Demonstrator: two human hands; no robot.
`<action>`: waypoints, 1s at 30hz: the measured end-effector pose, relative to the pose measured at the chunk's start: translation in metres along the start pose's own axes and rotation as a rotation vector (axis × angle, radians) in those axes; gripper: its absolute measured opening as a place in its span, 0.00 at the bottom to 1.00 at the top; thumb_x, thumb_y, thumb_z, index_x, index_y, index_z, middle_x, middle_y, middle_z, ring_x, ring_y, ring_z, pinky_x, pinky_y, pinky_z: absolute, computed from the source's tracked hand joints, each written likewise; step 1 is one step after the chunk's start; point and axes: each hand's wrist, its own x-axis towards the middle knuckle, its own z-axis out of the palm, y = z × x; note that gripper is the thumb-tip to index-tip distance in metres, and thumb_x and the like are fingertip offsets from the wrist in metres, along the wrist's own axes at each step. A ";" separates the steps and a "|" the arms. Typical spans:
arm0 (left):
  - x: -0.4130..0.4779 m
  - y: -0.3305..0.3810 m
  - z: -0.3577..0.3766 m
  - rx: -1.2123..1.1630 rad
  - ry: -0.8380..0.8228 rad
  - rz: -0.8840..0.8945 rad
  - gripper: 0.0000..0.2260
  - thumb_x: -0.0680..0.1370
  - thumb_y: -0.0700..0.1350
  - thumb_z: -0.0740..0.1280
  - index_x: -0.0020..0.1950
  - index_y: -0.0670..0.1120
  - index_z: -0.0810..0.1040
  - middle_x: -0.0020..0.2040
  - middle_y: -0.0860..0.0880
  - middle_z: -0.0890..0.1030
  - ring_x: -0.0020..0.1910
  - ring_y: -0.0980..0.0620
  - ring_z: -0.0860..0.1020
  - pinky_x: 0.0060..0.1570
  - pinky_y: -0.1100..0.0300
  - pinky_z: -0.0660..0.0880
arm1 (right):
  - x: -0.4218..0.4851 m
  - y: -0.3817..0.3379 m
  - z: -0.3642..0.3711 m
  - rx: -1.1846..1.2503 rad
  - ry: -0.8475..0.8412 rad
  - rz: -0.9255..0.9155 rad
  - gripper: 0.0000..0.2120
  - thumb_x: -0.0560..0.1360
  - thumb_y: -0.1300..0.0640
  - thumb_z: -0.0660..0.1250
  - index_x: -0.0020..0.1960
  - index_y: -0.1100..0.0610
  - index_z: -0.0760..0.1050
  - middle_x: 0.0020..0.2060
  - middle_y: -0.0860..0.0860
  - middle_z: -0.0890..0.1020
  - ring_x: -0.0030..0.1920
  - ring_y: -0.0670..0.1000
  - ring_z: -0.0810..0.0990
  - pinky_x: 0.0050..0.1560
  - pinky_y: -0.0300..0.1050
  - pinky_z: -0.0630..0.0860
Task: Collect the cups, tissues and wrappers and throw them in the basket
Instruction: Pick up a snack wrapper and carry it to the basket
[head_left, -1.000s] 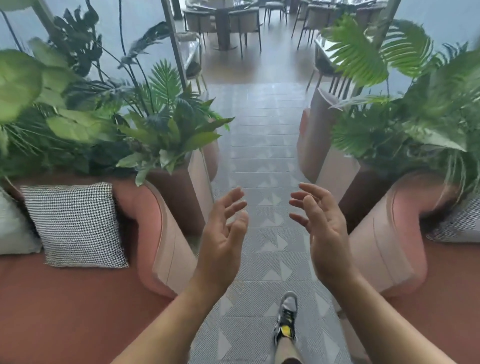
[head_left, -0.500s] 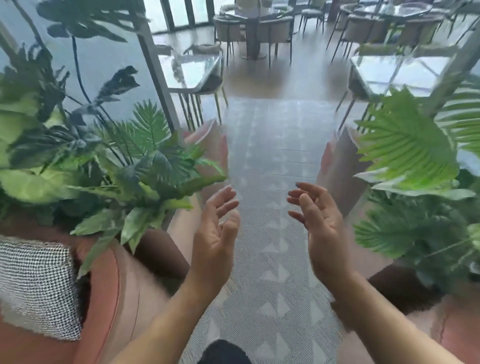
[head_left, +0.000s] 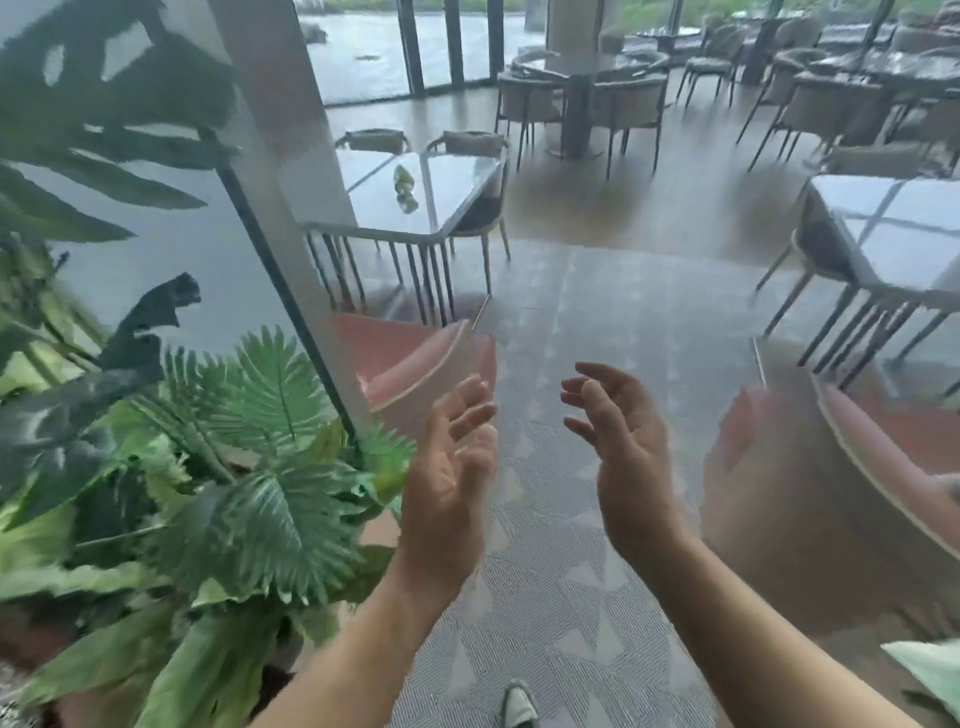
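Well, the only likely bit of litter I can make out is a small greenish thing (head_left: 403, 180) lying near the middle of the left table (head_left: 460, 208). It is too blurred to call a cup or a wrapper, and no basket shows anywhere. Both hands are empty: the left hand (head_left: 447, 483) and right hand (head_left: 623, 467) are raised over the aisle, palms facing, fingers loosely spread, well apart from that table. Leafy plants (head_left: 260, 493) crowd the left side, and a pink seat (head_left: 415, 358) stands between hands and table. My worry is a hasty grab sliding the thing off the glossy table's edge, or an arm snagging the leaves in passing.
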 end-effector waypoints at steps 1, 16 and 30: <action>0.021 -0.003 0.004 -0.003 0.006 0.002 0.24 0.78 0.56 0.63 0.72 0.48 0.74 0.64 0.60 0.81 0.68 0.55 0.79 0.66 0.54 0.78 | 0.022 0.002 0.003 0.008 0.000 0.002 0.23 0.72 0.39 0.68 0.61 0.50 0.80 0.55 0.51 0.85 0.58 0.56 0.83 0.64 0.59 0.79; 0.293 -0.105 0.064 0.103 0.226 -0.056 0.16 0.79 0.57 0.63 0.67 0.62 0.76 0.66 0.57 0.81 0.69 0.50 0.79 0.69 0.42 0.76 | 0.349 0.091 0.016 0.055 -0.139 0.086 0.15 0.77 0.48 0.65 0.62 0.51 0.78 0.57 0.55 0.84 0.59 0.51 0.83 0.64 0.56 0.79; 0.558 -0.187 0.199 0.155 0.340 -0.063 0.24 0.80 0.58 0.62 0.73 0.49 0.74 0.66 0.59 0.79 0.69 0.55 0.77 0.66 0.53 0.79 | 0.666 0.127 -0.034 0.029 -0.312 0.090 0.18 0.77 0.44 0.66 0.63 0.51 0.79 0.57 0.52 0.84 0.61 0.52 0.83 0.65 0.57 0.79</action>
